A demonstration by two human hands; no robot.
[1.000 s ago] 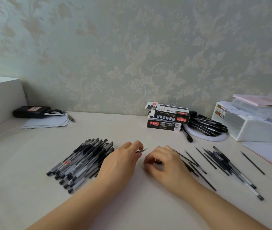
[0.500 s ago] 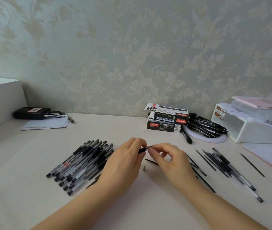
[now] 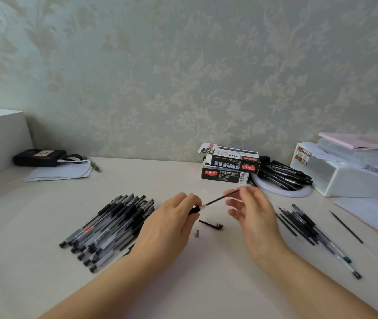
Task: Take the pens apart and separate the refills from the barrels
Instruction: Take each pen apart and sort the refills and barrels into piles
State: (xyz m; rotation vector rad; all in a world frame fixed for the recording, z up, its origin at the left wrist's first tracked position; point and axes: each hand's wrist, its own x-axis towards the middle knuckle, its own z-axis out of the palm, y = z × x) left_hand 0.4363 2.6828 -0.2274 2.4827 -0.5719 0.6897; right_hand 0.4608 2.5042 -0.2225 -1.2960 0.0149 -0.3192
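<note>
A refill (image 3: 220, 199) is gripped at its far end by the right hand (image 3: 250, 210), its near end still in the barrel (image 3: 193, 210) held by the left hand (image 3: 174, 217).

The barrel is clasped by curled left fingers at table (image 3: 183, 284) centre. The right hand is blurred; its lower fingers are spread. A cap (image 3: 212, 224) and tip (image 3: 197, 233) are seen just below. Whole pens (image 3: 107, 229) are piled at 9 o'clock, loose refills (image 3: 303, 226) at 3 o'clock, boxes (image 3: 228, 165) at 12 o'clock.
</note>
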